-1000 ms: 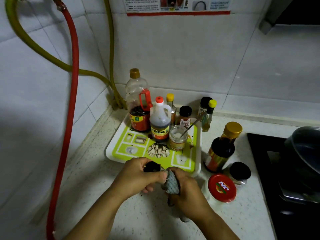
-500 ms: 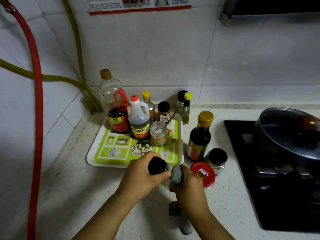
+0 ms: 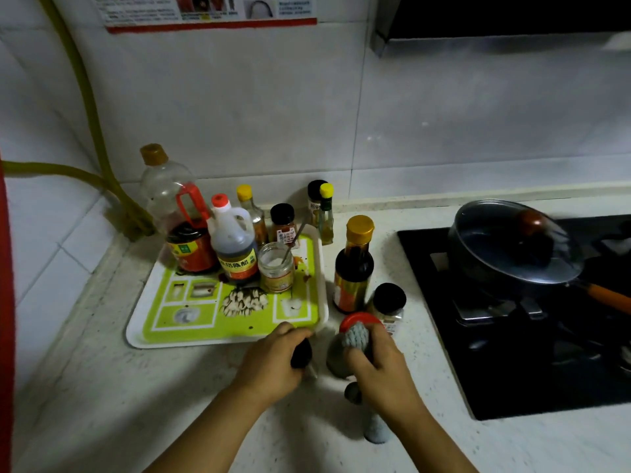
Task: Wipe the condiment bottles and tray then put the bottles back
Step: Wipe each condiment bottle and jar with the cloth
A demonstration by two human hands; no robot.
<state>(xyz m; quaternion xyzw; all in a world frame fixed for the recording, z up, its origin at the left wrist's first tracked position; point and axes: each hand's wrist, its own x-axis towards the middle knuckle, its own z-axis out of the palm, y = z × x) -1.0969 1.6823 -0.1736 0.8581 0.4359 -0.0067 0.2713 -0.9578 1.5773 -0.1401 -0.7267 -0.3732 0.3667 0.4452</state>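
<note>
— While both hands sit low centre, what's each one doing?
— left hand (image 3: 273, 361) curls round a small black-capped bottle (image 3: 301, 353), on or just over the worktop (image 3: 136, 404), just in front of the tray (image 3: 225, 337). right hand (image 3: 377, 361) grips a grey knitted cloth (image 3: 355, 334); a tail of the cloth hangs below the wrist.
— Where's the tray stuff?
— Green-and-white tray, back left. On it: big clear bottle with red handle (image 3: 177, 213), dark vinegar jug with red cap (image 3: 234, 247), thin yellow-capped bottle (image 3: 252, 216), black-capped spice jar (image 3: 283, 223), open glass jar (image 3: 276, 268) with a spoon (image 3: 295, 233) in it, pile of garlic cloves (image 3: 244, 302).
— Off the tray?
— Dark sauce bottle with gold cap (image 3: 353, 264) just right of the tray rim, short black-lidded jar (image 3: 389, 302) beside it, red lid (image 3: 358, 319) partly hidden behind the cloth. Two small bottles (image 3: 321, 206) at the wall behind the tray's corner.
— Anything crowding?
— Black hob (image 3: 478, 370) on the right with a lidded pan (image 3: 512, 247), orange handle. Yellow hose (image 3: 92, 131) down the left wall, red hose (image 3: 5, 302) at the frame edge. Cannot tell whether the cloth touches the red lid.
</note>
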